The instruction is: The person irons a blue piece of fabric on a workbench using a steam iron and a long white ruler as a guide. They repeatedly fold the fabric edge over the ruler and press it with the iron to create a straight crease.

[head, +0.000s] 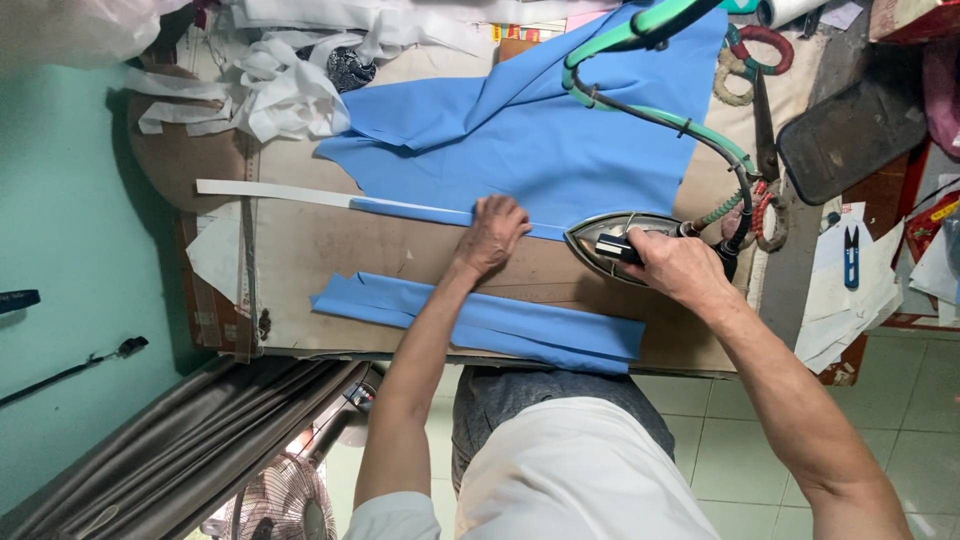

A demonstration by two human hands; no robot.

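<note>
The right hand [672,262] is gripping the handle of the steam iron [625,243], closed around it. The left hand [492,232] is pressing flat, fingers spread, on the narrow blue strip [420,211] lying across the worktop [330,250]. Keeping those fingers clear of the iron's tip is advisable.

Your right hand [672,262] on a glossy metal iron [610,240], your left hand [492,232] on smooth matt blue cloth [530,140], worn brown board [340,245], white paper strip [270,192], rubbery green hose [640,110].
</note>
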